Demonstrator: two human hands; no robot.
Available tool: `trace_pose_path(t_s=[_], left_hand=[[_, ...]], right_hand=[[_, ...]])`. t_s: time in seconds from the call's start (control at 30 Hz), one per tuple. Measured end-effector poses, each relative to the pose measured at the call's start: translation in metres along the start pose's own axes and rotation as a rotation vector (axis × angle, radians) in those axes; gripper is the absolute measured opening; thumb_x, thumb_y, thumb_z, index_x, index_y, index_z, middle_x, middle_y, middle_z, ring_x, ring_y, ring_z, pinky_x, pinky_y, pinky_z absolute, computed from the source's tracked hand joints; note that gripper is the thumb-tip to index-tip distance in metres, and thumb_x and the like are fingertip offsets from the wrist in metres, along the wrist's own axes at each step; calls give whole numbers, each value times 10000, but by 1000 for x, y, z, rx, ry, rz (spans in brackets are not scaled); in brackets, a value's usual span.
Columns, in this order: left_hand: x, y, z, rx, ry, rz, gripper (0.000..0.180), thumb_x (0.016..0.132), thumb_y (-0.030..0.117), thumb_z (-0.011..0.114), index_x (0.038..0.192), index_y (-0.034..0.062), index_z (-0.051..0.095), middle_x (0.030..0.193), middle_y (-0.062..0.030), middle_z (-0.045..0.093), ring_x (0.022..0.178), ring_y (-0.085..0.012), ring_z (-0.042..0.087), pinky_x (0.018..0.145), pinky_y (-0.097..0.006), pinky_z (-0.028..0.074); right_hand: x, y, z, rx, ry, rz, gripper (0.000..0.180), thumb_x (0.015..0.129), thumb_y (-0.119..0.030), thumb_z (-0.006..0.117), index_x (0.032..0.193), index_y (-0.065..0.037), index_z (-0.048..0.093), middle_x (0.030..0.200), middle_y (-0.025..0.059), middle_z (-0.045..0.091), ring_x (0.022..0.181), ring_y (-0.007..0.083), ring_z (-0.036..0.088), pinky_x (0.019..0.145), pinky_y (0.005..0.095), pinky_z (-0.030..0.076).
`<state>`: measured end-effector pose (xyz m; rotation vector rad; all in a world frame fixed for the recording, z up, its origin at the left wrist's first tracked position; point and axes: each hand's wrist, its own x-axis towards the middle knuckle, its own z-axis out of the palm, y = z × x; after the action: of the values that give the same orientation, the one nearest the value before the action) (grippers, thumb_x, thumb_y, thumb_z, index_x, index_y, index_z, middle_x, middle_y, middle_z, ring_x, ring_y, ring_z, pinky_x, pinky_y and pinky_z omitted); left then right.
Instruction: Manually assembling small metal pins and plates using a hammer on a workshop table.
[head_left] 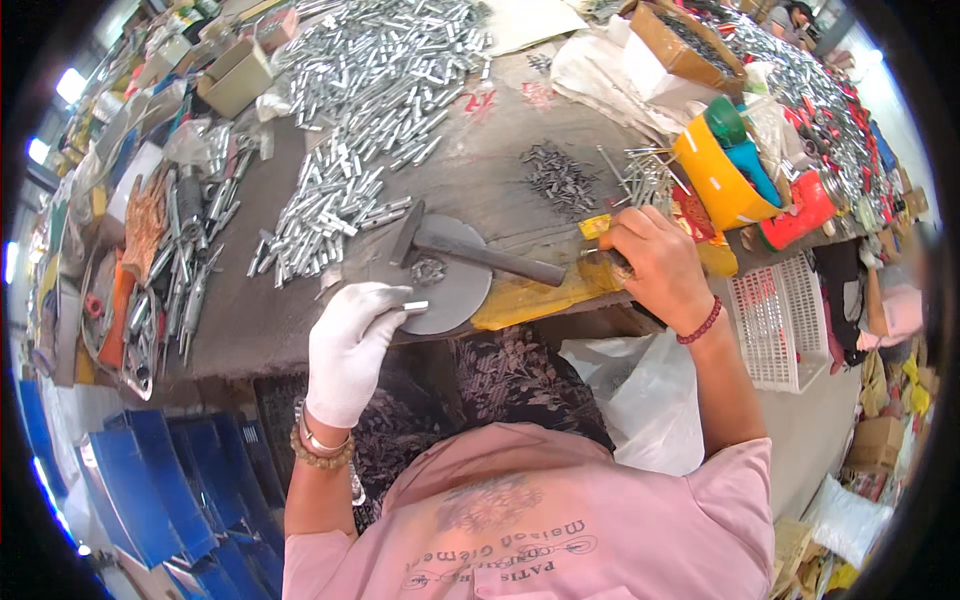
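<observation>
My left hand (348,345), in a white glove, pinches a short silver metal tube (415,306) above the near edge of a grey round plate (465,300). Across that plate lies a hammer (490,258), its head to the left and its handle pointing right. A small cluster of shiny metal bits (428,270) rests beside the hammer head. My right hand (655,262) is bare, with its fingers curled over the yellow sheet (540,303) near the table's front edge. What its fingertips hold is mostly hidden; something dark shows under them.
Silver metal tubes (340,190) lie heaped at the left and back. Small dark pins (558,178) form a pile beyond my right hand, near long rods (645,175). A yellow container (720,170) and a red bottle (800,208) stand right. A white basket (775,325) sits below.
</observation>
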<state>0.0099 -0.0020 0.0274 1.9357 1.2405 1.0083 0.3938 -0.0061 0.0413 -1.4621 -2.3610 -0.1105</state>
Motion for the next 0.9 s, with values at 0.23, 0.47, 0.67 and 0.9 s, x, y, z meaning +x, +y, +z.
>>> trace_pose_path(t_s=[0.23, 0.47, 0.67, 0.9], left_hand=[[5, 1, -1, 354, -26, 181, 202, 855, 112, 835, 1051, 72, 805, 1003, -92, 710, 1002, -304, 665, 950, -407, 520], [3, -1, 1, 382, -52, 146, 221, 844, 137, 841, 1053, 78, 803, 973, -89, 703, 986, -302, 658, 914, -405, 523], [4, 0, 1, 388, 9, 171, 201, 850, 127, 826, 1040, 68, 796, 974, -92, 708, 984, -309, 659, 896, -404, 527], [3, -6, 3, 430, 18, 176, 197, 858, 121, 820, 1048, 79, 799, 986, -79, 711, 997, -304, 664, 902, -404, 532]], right_hand=[[22, -25, 18, 134, 162, 51, 368, 728, 13, 801, 1077, -74, 721, 948, 87, 679, 967, 324, 677, 857, 445, 556], [46, -95, 37, 371, 185, -172, 309, 808, 41, 699, 1092, -67, 755, 953, 87, 669, 899, 317, 649, 814, 438, 545], [57, -113, 44, 275, 167, -251, 203, 831, -42, 714, 1025, -88, 754, 927, 52, 590, 888, 258, 613, 817, 401, 537], [58, -115, 51, 239, 181, -248, 169, 841, -83, 729, 1005, -94, 764, 933, 33, 591, 897, 235, 618, 816, 388, 530]])
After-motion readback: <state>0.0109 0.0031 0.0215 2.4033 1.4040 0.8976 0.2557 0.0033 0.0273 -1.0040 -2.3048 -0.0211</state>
